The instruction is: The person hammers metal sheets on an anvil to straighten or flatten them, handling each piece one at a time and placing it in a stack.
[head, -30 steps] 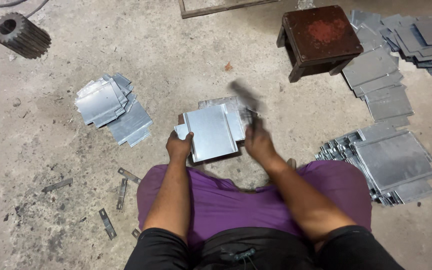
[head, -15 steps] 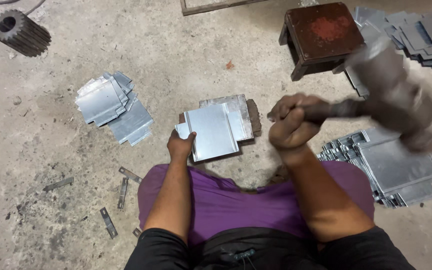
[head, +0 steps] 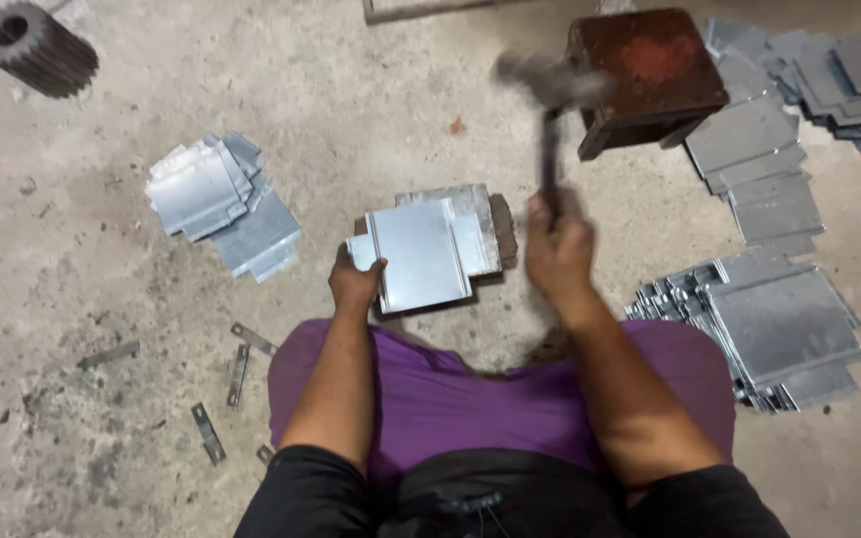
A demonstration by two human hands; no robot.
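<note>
My left hand (head: 355, 281) grips the near left edge of a cross-shaped metal sheet (head: 421, 251) that lies on a dark block on the concrete floor. My right hand (head: 558, 247) is closed around the handle of a hammer (head: 548, 110). The hammer's head is blurred and raised above and beyond the sheet, near the rusty stool. My purple-clad knees are below both hands.
A pile of bent metal sheets (head: 219, 199) lies to the left. A large stack of flat sheets (head: 769, 324) sits to the right, with more sheets (head: 759, 159) behind it. A rusty brown stool (head: 650, 70) stands ahead, a toothed gear (head: 30, 45) far left, small metal strips (head: 239, 374) near my left knee.
The hammer went from down on the sheet to swung high at the right, and is now coming forward and down above the sheet. My left hand has stayed on the sheet.
</note>
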